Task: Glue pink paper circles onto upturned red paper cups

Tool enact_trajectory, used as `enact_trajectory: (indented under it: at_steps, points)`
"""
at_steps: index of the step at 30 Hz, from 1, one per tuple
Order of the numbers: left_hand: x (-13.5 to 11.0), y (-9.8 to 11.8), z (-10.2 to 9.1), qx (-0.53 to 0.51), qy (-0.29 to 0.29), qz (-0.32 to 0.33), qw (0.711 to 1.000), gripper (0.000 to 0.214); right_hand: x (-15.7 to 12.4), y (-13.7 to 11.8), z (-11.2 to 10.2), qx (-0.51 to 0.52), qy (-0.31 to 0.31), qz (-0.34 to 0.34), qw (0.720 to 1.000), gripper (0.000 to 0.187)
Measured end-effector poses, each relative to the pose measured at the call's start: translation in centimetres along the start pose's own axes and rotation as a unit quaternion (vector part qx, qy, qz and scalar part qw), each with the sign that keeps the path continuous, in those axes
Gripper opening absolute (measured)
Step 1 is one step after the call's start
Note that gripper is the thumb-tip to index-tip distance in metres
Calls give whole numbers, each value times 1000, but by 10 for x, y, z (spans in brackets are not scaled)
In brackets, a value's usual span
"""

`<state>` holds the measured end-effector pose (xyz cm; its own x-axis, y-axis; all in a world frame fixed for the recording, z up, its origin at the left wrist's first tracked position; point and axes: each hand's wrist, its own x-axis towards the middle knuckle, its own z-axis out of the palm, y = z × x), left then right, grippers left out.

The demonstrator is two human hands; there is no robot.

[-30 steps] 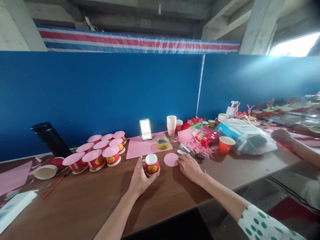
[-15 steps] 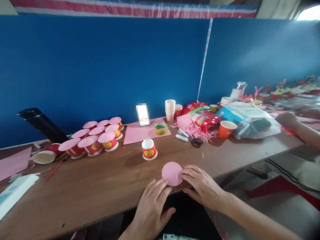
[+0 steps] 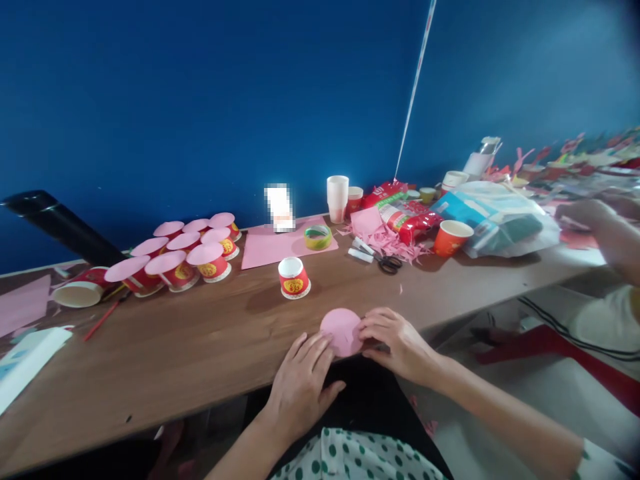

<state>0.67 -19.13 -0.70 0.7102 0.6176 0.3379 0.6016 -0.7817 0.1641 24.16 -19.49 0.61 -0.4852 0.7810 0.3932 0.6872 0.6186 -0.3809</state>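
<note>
— So, what are the fingers doing?
— The left hand (image 3: pixel 300 383) lies flat, fingers loosely spread, tips touching the pink paper disc (image 3: pixel 341 330) at the near edge of the wooden table (image 3: pixel 175 360). The right hand (image 3: pixel 400 343) pinches the opposite rim with curled fingers.
— And the materials?
— The disc is thin, matte and round. Beyond it stands a glossy red paper cup (image 3: pixel 293 278), and farther back a tape roll (image 3: pixel 318 237) lies on a flat pink sheet (image 3: pixel 270 247).

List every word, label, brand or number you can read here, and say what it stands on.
No text here can be read.
Red paper cup: yellow emblem, too small to read.
Red packets: print too blurred to read.
Propped card: pixelated, unreadable.
Pink paper disc: no print shows.
</note>
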Motion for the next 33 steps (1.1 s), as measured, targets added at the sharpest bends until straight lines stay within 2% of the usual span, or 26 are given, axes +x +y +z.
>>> enact_trajectory:
  at_steps: [7, 13, 20, 33]
  points:
    - [0, 0, -2, -12, 0, -1, 1000, 40, 1, -2, 6, -17, 22, 0, 1000, 13]
    - [0, -1, -1, -16, 0, 0, 1000, 39, -1, -8, 10, -42, 13, 20, 999, 16]
    - [-1, -1, 0, -15, 3, 5, 1000, 38, 2, -9, 13, -17, 58, 47, 997, 13]
    - [2, 0, -4, -22, -13, -2, 1000, 39, -1, -9, 20, 23, 84, 2, 996, 17]
